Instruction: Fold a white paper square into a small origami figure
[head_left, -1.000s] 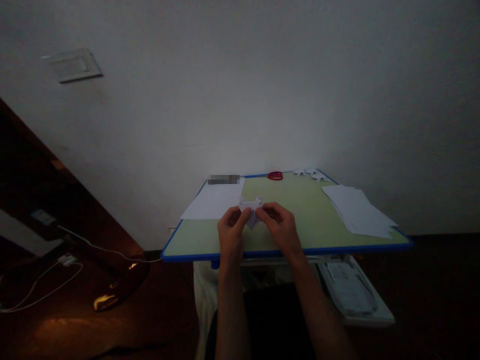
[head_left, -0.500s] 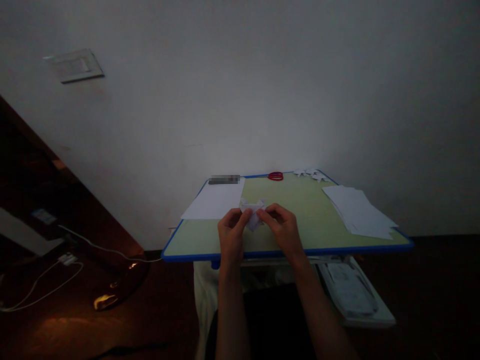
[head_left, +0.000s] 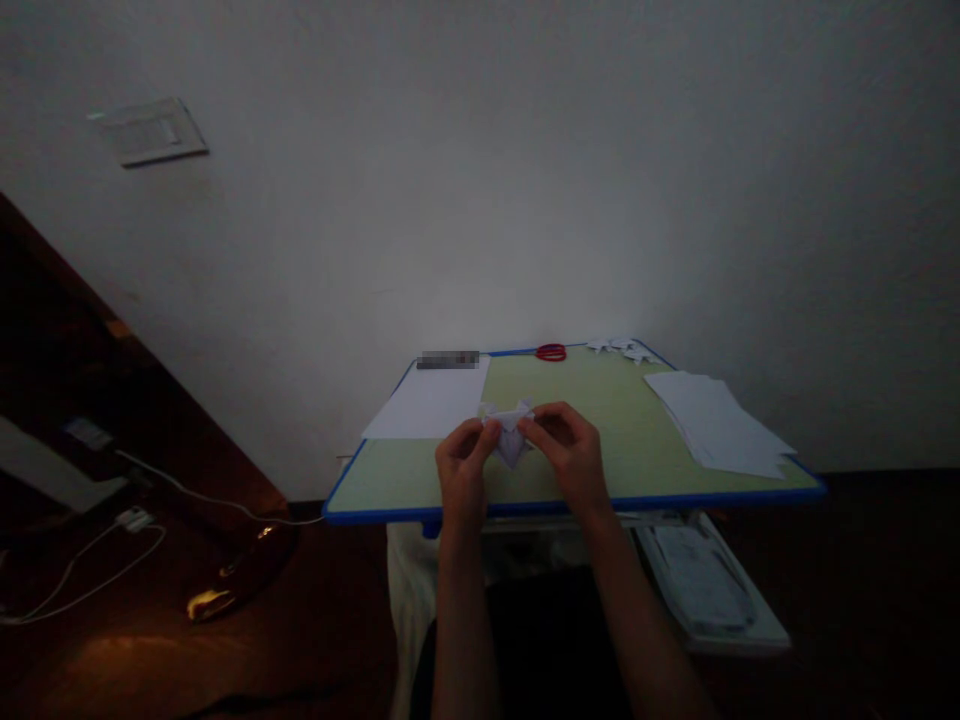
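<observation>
A small white folded paper figure (head_left: 511, 446) is held over the near middle of the table, its lower end pointed and two pointed bits sticking up at the top corners. My left hand (head_left: 463, 462) pinches its left side between thumb and fingers. On the right side, my right hand (head_left: 571, 455) grips it the same way, thumb on the front face. The fingers behind the paper are partly hidden. Beyond my hands lies the green tabletop (head_left: 577, 395) with a blue edge.
White sheets lie at the left (head_left: 431, 405), with a blurred dark object (head_left: 448, 360) at their far edge. Red-handled scissors (head_left: 550, 352) and several folded paper pieces (head_left: 621, 348) sit at the back. A paper stack (head_left: 716, 420) is at right. Below is an open drawer (head_left: 709, 590).
My right hand has shifted slightly up and outward along the paper figure. More of the figure's front shows between my thumbs. The things on the table have stayed put.
</observation>
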